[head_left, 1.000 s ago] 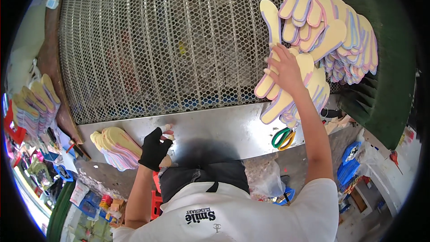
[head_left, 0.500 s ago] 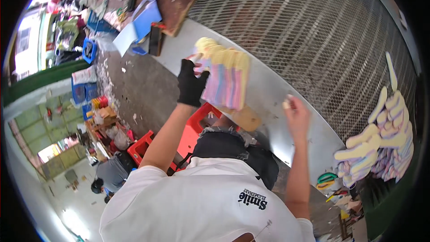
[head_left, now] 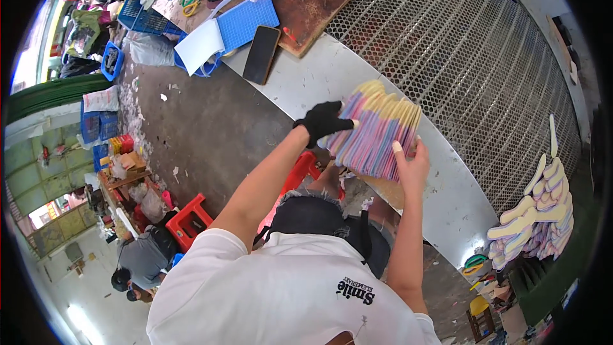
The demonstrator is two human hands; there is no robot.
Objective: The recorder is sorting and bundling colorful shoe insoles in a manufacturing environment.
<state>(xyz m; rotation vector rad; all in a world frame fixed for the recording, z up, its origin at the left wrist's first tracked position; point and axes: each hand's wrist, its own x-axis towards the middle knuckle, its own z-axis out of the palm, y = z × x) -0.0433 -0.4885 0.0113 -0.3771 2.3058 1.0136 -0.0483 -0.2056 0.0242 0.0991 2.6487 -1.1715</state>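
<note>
At centre frame, the left hand (head_left: 322, 121), wearing a black glove, is gripping one side of a stack of pastel foam soles (head_left: 377, 131), fingers curled over it; the bare right hand (head_left: 412, 163) is closing on its lower edge; a metal counter (head_left: 460, 198) is lying just beneath; a phone (head_left: 262, 54) is resting towards upper left.

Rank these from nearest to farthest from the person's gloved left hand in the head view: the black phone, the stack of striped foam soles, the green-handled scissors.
From the left hand:
1. Stack of striped foam soles: gripped by that hand, just to its right.
2. Black phone: lying on the metal sheet, up and to the left.
3. Green-handled scissors: farther up-left, on the wooden board.
</note>
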